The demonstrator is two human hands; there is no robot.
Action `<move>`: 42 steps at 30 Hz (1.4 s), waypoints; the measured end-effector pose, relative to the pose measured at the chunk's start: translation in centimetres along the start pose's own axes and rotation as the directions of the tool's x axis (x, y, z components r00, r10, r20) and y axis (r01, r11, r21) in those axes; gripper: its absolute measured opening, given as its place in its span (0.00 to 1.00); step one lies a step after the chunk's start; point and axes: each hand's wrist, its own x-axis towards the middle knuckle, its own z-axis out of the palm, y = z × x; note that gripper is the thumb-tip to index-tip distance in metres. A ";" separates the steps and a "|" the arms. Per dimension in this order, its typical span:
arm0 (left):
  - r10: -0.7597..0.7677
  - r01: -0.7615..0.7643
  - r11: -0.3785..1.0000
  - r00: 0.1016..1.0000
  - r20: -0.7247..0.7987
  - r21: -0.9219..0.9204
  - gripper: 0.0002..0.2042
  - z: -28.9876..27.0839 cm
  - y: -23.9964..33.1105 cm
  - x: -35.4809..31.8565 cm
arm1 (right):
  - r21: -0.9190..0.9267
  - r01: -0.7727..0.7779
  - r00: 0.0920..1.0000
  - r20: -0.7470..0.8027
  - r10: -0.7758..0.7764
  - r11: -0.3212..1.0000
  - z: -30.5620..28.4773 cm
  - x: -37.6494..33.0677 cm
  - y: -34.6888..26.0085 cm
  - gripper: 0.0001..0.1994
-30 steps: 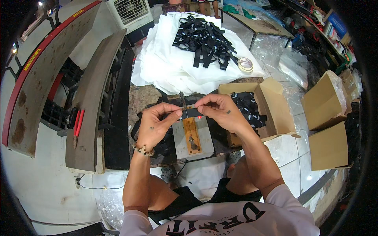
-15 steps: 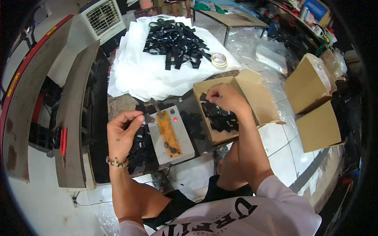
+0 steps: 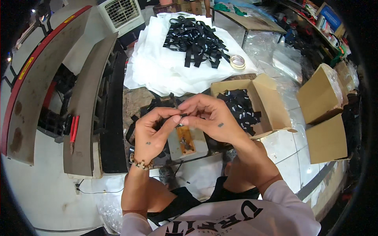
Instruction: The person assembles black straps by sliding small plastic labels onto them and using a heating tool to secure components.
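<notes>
My left hand [image 3: 151, 131] and my right hand [image 3: 212, 120] meet fingertip to fingertip in a pinch. Between them is a small black strip [image 3: 182, 115], mostly hidden by the fingers. Just below the hands sits a small grey box-shaped device [image 3: 201, 144] with an orange plate [image 3: 186, 138] on top, its upper part covered by my hands. To the right, an open cardboard box [image 3: 271, 104] holds many short black strips with pale marks [image 3: 241, 108]. More black pieces [image 3: 132, 128] lie on the table to the left of my left hand.
A heap of longer black straps [image 3: 195, 39] lies on white sheets [image 3: 147, 59] at the far side, beside tape rolls [image 3: 237, 61]. Red-handled pliers [image 3: 73, 129] rest on a long board [image 3: 84, 98] at left. Cardboard boxes [image 3: 325, 137] stand at right.
My right hand has left the cardboard box and moved left to meet my left hand. The left hand has shifted right, over the grey device. The whole view has shifted slightly.
</notes>
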 end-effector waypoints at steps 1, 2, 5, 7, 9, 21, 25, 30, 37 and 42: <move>-0.027 0.027 0.999 1.000 0.000 -0.031 0.07 -0.2 0.0 0.0 | 0.005 0.003 1.000 0.004 -0.003 1.000 -0.2 0.1 0.2 0.12; -0.025 0.025 1.000 1.000 0.016 -0.008 0.08 -0.7 0.3 0.2 | -0.025 0.025 0.999 -0.033 -0.026 0.999 -0.5 0.3 0.6 0.11; -0.120 0.120 0.992 0.993 0.005 0.027 0.08 -2.0 0.3 0.7 | -0.068 0.035 0.994 -0.096 -0.042 0.997 -1.5 0.5 0.6 0.08; -0.154 0.154 0.987 0.988 0.006 0.039 0.09 -2.5 -0.4 0.9 | -0.132 -0.014 0.997 -0.083 0.003 0.991 -2.3 0.8 1.0 0.06; -0.181 0.181 0.983 0.983 -0.004 -0.017 0.08 -2.5 -0.8 1.1 | -0.135 -0.013 0.997 -0.083 0.002 0.991 -2.2 0.9 0.9 0.06; -0.209 0.209 0.978 0.978 0.005 -0.004 0.07 -1.9 -1.2 1.3 | -0.080 -0.081 0.988 -0.142 0.069 0.993 -1.6 1.3 1.6 0.07; -0.218 0.218 0.976 0.976 0.003 0.005 0.06 -2.0 -1.5 1.3 | -0.108 -0.090 0.988 -0.136 0.075 0.990 -1.8 1.2 1.6 0.06; -0.229 0.228 0.973 0.973 0.018 0.024 0.06 -2.1 -1.5 1.3 | -0.145 -0.142 0.985 -0.123 0.124 0.979 -1.9 1.2 1.6 0.07; -0.243 0.242 0.969 0.970 0.018 0.042 0.07 -2.1 -1.6 1.4 | -0.117 -0.136 0.985 -0.125 0.122 0.984 -2.0 1.2 2.0 0.07; -0.242 0.240 0.970 0.970 0.037 0.047 0.07 -2.2 -2.1 1.4 | -0.138 -0.170 0.981 -0.116 0.155 0.976 -2.1 1.2 1.9 0.07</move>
